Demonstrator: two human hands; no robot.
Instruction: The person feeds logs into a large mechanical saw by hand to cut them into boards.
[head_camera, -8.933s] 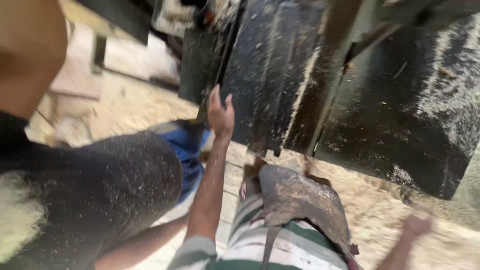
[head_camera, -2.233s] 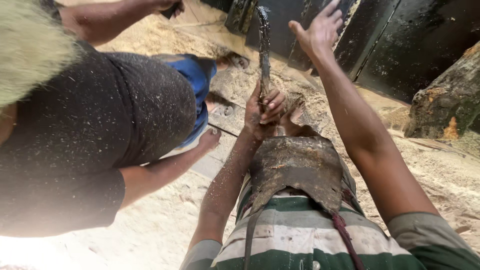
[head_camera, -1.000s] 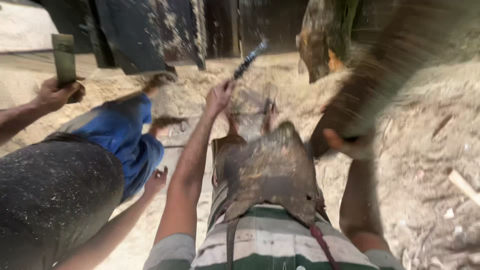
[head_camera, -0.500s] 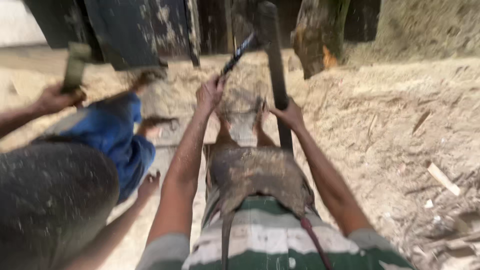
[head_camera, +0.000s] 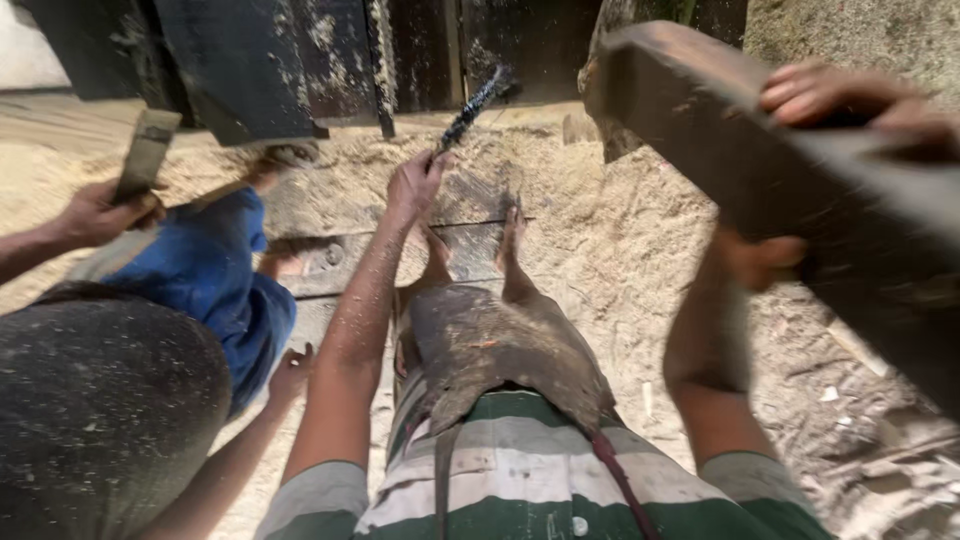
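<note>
left hand (head_camera: 415, 185) closed round a dark blade (head_camera: 476, 100) poking up and away | right hand (head_camera: 840, 95) gripping a big plank (head_camera: 720, 140), raised near the camera | sawdust floor (head_camera: 620, 260) below | co-worker's hand (head_camera: 95, 212) holds a tool (head_camera: 145, 150)

one head-worn view, looking steeply down and forward, close over the lap and sawdust floor (head_camera: 620, 250).

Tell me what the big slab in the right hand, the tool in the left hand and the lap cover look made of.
Slab in the right hand: likely wood, dark, matte and rough-faced. Tool in the left hand: probably metal, thin, dark, blurred. Lap cover: seemingly leather or hide, stiff, brown, creased, dusted with sawdust.
</note>
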